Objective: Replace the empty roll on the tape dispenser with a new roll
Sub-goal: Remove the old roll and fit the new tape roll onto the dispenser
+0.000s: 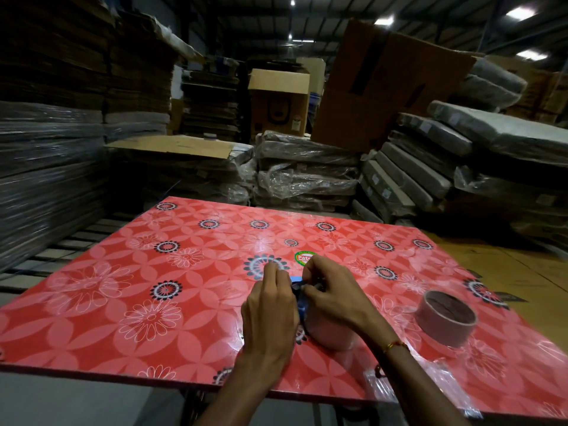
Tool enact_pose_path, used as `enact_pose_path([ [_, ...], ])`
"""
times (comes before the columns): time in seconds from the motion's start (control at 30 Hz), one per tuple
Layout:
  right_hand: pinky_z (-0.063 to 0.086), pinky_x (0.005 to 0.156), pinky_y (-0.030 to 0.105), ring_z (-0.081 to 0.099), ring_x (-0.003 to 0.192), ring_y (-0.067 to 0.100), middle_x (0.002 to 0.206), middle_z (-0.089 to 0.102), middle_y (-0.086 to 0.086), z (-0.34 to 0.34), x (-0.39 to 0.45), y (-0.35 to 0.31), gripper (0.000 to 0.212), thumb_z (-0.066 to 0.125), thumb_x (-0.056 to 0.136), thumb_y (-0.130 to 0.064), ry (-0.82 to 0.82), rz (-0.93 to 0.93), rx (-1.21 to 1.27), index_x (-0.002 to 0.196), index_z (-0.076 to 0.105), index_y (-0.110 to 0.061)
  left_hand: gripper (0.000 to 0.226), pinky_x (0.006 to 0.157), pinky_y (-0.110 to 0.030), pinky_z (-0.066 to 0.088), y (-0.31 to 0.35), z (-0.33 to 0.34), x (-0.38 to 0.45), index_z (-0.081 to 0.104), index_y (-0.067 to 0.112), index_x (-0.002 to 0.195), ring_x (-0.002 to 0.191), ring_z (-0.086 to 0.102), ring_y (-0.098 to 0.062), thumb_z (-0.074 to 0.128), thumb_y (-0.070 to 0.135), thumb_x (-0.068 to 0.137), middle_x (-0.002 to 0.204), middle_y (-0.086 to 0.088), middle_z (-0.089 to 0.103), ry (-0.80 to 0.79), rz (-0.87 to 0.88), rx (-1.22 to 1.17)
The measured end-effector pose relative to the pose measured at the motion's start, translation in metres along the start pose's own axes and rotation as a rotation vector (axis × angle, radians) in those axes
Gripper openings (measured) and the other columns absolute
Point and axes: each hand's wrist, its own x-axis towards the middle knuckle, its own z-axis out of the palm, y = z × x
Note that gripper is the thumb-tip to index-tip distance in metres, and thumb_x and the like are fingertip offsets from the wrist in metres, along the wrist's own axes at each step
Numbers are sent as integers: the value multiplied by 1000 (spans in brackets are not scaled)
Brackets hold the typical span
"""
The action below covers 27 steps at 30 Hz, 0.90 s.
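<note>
A blue tape dispenser (300, 298) stands on the red flowered table (129, 302), mostly hidden between my hands. My left hand (270, 305) grips its left side. My right hand (327, 290) pinches the dispenser's upper front part with thumb and fingers. A pale tape roll (330, 333) sits in the dispenser under my right wrist. A bare brown cardboard core (445, 318) lies flat on the table to the right, apart from both hands.
Crumpled clear plastic wrap (384, 385) lies at the table's near right edge. Stacks of plastic-wrapped flat cardboard (304, 170) and open cartons (279, 99) stand behind the table. A wooden pallet (61, 253) shows to the left.
</note>
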Motion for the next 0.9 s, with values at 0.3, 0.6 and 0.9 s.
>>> enact_pose_path([
  [0.3,36,68,24,45,77,11,88,43,-4,5,-1,2,8,64,82,-14,20,42,-122,77,66,-8,18,48,-35,45,2,1,5,58,12,82,63,62,-29,73,8,73,84,-7,59,-21,-65,-93],
  [0.6,38,72,28,49,83,18,91,46,2,5,-2,-1,14,60,84,-19,17,61,-112,78,65,-8,21,75,-43,42,3,10,9,63,0,106,94,61,-39,58,5,86,102,-15,64,-46,-159,-202],
  [0.9,19,71,27,51,95,29,97,49,5,7,-4,-14,12,54,89,-15,77,55,-265,88,64,-7,8,71,-41,36,-3,6,23,53,7,82,91,56,-39,54,0,84,93,-17,60,-98,-163,-336],
])
